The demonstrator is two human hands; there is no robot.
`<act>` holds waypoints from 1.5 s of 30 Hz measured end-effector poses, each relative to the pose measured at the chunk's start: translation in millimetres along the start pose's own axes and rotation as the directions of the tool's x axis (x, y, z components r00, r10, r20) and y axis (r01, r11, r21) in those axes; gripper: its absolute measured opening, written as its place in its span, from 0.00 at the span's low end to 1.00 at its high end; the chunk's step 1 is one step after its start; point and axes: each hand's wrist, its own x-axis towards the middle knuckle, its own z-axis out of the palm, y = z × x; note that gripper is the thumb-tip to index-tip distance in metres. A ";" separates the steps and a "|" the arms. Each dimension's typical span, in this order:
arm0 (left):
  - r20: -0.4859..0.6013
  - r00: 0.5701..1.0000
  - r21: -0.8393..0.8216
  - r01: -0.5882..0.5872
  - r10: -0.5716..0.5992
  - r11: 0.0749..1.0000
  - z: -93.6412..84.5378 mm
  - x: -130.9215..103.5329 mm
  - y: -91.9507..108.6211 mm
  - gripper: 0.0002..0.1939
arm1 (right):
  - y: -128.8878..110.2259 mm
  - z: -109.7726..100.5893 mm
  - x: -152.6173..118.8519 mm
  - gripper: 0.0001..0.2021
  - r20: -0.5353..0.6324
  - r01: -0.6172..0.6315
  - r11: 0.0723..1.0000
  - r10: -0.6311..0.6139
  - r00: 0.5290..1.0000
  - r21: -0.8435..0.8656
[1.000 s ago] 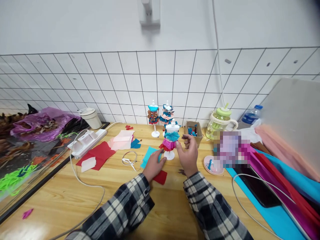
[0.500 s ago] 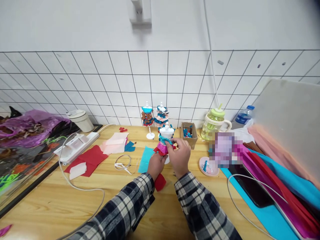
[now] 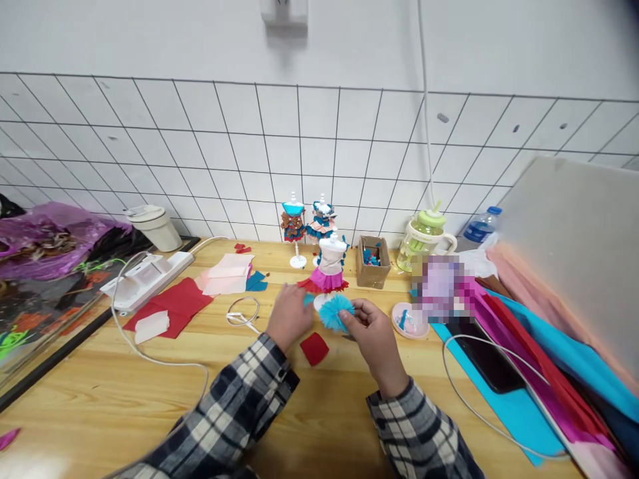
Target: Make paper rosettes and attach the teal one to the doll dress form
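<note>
My right hand (image 3: 374,332) pinches a light blue ruffled paper rosette (image 3: 334,313) between thumb and forefinger. The rosette is held in front of a small white dress-form mannequin (image 3: 331,256) and hides part of its base. A magenta and red paper skirt (image 3: 327,280) sits on this mannequin, and its bodice is pale and plain. My left hand (image 3: 290,317) hovers left of the mannequin, over a light blue sheet that it mostly covers. Its fingers point down and are slightly blurred, so their grip is hidden. Below the hands lies a red paper square (image 3: 314,349).
Two dressed mannequins (image 3: 293,223) stand behind, beside a cardboard box (image 3: 373,269) of scraps. Rightward are a pink dish (image 3: 410,330), a green-lidded jug (image 3: 424,243), a phone (image 3: 492,362) and coloured sheets. Leftward lie a power strip (image 3: 150,283), a cable and red paper (image 3: 187,303).
My right hand has drawn back from the mannequin's bodice, bringing the blue rosette away with it. My left hand has let go of the mannequin and shifted left. The camera view has tilted down slightly.
</note>
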 end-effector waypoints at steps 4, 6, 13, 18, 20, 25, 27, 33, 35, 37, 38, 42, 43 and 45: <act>0.099 0.979 0.192 0.159 -0.180 0.968 -41.9 -3.9 -15.3 0.10 | 25.1 -8.0 -6.6 0.16 -0.069 -0.034 0.999 0.033 0.997 -0.011; 0.088 0.977 0.161 0.178 -0.194 0.971 -50.7 -10.5 -12.3 0.14 | 33.6 -6.2 -10.7 0.16 -0.061 -0.055 0.998 0.054 0.997 -0.014; 0.433 0.901 -0.557 0.264 0.005 0.788 -4.7 -53.4 33.5 0.18 | 60.2 -7.8 -29.5 0.15 -0.010 -0.085 0.992 0.084 0.996 -0.094; 0.428 0.902 -0.275 0.188 -0.055 0.943 27.5 -68.1 35.6 0.15 | 79.9 -29.1 -45.8 0.11 0.005 -0.009 0.793 0.015 1.000 -0.609; 0.420 0.907 -0.121 0.089 -0.031 0.989 31.0 -72.1 37.2 0.12 | 79.9 -33.2 -51.8 0.07 0.009 0.043 0.658 -0.055 0.998 -0.752; 0.414 0.909 -0.032 -0.023 0.034 0.999 31.4 -77.8 41.6 0.09 | 71.3 -30.0 -55.7 0.12 0.206 0.304 0.504 -0.242 0.948 -0.808; 0.411 0.911 -0.057 0.005 0.019 0.998 29.8 -78.1 40.2 0.08 | 70.5 -29.1 -54.7 0.08 0.264 0.318 0.473 -0.180 0.948 -0.821; 0.325 0.915 -0.149 -0.199 0.238 0.969 19.8 -80.7 36.9 0.16 | 71.9 -32.3 -54.2 0.05 0.303 0.318 0.372 -0.099 0.948 -0.872; 0.365 0.879 -0.145 -0.273 0.308 0.951 16.6 -81.5 37.5 0.15 | 71.0 -33.4 -54.3 0.05 0.318 0.331 0.345 -0.097 0.943 -0.878; 0.396 0.868 -0.093 -0.287 0.300 0.953 14.3 -81.6 38.1 0.13 | 69.5 -34.2 -54.2 0.04 0.330 0.345 0.320 -0.100 0.939 -0.882; 0.406 0.868 -0.061 -0.286 0.286 0.956 13.4 -81.5 38.4 0.11 | 68.5 -34.6 -54.1 0.03 0.339 0.354 0.307 -0.103 0.935 -0.883; 0.406 0.880 0.036 -0.287 0.248 0.957 11.3 -81.4 39.4 0.06 | 63.7 -33.2 -54.4 0.03 0.373 0.390 0.256 -0.116 0.921 -0.885; 0.402 0.881 0.044 -0.289 0.248 0.956 11.1 -81.5 39.5 0.06 | 62.4 -32.0 -54.6 0.03 0.377 0.396 0.257 -0.123 0.918 -0.882; 0.397 0.883 0.047 -0.294 0.253 0.955 11.0 -81.7 39.6 0.06 | 60.3 -29.3 -55.1 0.07 0.393 0.415 0.279 -0.136 0.910 -0.866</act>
